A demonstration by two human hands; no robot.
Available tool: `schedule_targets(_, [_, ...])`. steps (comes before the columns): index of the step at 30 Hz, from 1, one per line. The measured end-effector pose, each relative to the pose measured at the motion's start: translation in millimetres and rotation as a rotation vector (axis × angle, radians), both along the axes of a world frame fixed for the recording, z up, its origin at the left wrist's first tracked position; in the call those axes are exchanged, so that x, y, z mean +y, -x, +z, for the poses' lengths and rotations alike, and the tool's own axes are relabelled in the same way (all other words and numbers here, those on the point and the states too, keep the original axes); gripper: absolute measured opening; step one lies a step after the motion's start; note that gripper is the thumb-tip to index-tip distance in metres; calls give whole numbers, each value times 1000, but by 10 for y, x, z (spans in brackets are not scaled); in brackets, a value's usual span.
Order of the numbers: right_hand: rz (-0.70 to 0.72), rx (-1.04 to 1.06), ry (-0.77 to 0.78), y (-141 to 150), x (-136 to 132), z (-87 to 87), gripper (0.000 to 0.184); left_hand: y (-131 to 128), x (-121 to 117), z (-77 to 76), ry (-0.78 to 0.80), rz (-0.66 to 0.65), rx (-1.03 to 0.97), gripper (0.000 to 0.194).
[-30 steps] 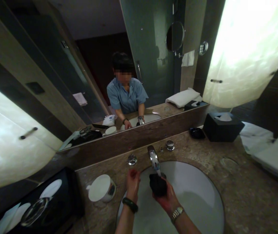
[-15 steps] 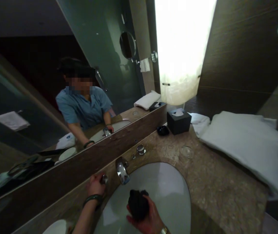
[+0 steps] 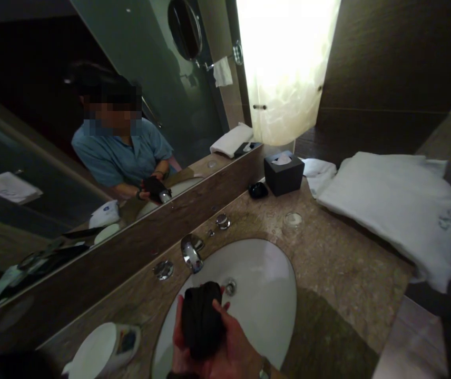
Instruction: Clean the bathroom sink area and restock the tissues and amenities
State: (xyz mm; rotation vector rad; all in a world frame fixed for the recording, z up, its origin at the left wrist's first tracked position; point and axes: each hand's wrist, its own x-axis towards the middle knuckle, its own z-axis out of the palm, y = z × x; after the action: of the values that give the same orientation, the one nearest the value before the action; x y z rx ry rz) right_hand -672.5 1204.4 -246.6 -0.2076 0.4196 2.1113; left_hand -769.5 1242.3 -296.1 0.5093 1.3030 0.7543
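A bunched black cloth [image 3: 203,318] is between my two hands, over the near left part of the white sink [image 3: 267,295]. My left hand [image 3: 178,337] wraps its left side, with the palm partly hidden behind it. My right hand [image 3: 235,337] grips its right side, thumb laid across the front. Beyond the cloth, the chrome faucet [image 3: 192,254] reaches over the basin's rim. A round chrome knob [image 3: 163,269] stands to the left of the spout, and a second chrome knob [image 3: 223,221] to its right. The drain [image 3: 230,287] shows just past the cloth.
On the left of the counter [image 3: 340,263] lies a white cup [image 3: 125,342], partly cut off. Folded white towels [image 3: 391,205], a black tissue box [image 3: 284,176], a small black dish [image 3: 257,190] and a clear glass [image 3: 292,221] occupy the right side. A mirror [image 3: 194,131] runs behind.
My left hand has let go of the left knob and come over to the black cloth, which both hands now hold. The view has shifted, bringing the drain and the cup further into sight.
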Motion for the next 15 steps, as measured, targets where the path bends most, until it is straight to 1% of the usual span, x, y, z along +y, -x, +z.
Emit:
schedule_targets(1, [83,-45,-35,-11,-66,-30,46,-44,-4,90,139,52,-154,68])
schedule_targets(2, [169,-120,-56,-32,-124,-72,44,-70,22,170,225,94,-234,66])
schedule_targets(3, [253,-217,-73,-60,-171,-122,43,-81,66,233,238,116,-236,70])
schedule_targets(4, [320,-343,-86,-93,-202,-178,45,-85,116,272,185,106,-172,75])
schedule_targets(5, [368,-489,-109,-127,-213,-240,49,-85,162,282,102,60,-101,76])
schedule_targets(6, [390,-644,-145,-158,-205,-311,53,-84,201,262,22,-2,-44,74])
schedule_targets(7, [405,-805,-202,-184,-178,-393,56,-86,231,211,-52,-77,27,68])
schedule_targets(8, [436,-988,-294,-203,-136,-487,55,-92,253,131,-123,-147,116,60])
schedule_targets(10, [547,-1352,-529,-225,-31,-708,39,-119,281,-97,-253,-253,307,40])
schedule_targets(11, [619,-1499,-636,-230,17,-825,29,-144,291,-230,-301,-283,401,30])
schedule_targets(12, [689,-1613,-708,-233,54,-938,21,-178,299,-367,-328,-300,480,23])
schedule_targets(13, [745,-1689,-737,-233,75,-1042,18,-219,307,-499,-329,-310,534,20])
schedule_targets(15, [762,-1752,-684,-224,58,-1197,19,-307,323,-720,-289,-287,605,22])
